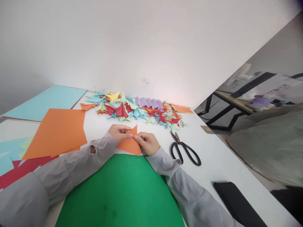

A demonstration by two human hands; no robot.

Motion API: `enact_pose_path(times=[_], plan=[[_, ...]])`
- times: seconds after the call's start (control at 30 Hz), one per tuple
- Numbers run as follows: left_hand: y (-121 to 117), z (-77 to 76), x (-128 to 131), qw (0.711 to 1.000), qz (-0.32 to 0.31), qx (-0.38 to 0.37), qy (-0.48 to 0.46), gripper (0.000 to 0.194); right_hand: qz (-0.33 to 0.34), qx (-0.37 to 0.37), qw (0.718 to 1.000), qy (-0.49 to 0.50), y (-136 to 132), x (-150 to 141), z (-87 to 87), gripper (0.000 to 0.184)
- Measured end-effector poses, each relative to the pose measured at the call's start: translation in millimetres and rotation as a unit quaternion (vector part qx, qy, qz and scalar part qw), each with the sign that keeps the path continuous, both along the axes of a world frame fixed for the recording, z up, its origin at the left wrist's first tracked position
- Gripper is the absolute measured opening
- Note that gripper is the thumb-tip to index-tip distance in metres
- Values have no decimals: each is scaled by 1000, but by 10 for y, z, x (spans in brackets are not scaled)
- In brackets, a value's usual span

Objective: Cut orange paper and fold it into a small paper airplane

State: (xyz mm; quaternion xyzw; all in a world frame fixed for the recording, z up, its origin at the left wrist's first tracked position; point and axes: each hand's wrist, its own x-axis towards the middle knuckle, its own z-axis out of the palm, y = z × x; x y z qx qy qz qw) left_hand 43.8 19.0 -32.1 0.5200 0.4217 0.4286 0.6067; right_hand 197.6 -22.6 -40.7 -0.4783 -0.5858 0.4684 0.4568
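Note:
Between my two hands is a small piece of orange paper [129,145], folded to a point at the top. My left hand [119,132] pinches its left side, thumb in front and fingers behind. From the right, my right hand [147,142] pinches it too, and both thumbs almost meet near its upper middle. The paper is held just above the far edge of a green mat [120,192]. Part of its back is hidden by my fingers.
Folded paper shapes [121,110] lie piled along the wall. Black-handled scissors [186,148] and a dark flat object [236,201] lie to the right. Leftward are orange sheets [59,132], light blue sheets [47,101] and red paper scraps [23,171]. The white table [208,164] ends at right.

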Motion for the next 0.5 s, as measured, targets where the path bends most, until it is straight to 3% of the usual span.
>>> enact_pose_path(times=[0.2, 0.5], plan=[[-37, 89, 13, 998, -45, -32, 1, 27, 10, -1, 1000, -2, -16, -6, -1, 37], [-4, 98, 5, 997, -62, -26, 40, 30, 32, 19, 999, -37, -54, -25, 36, 30]])
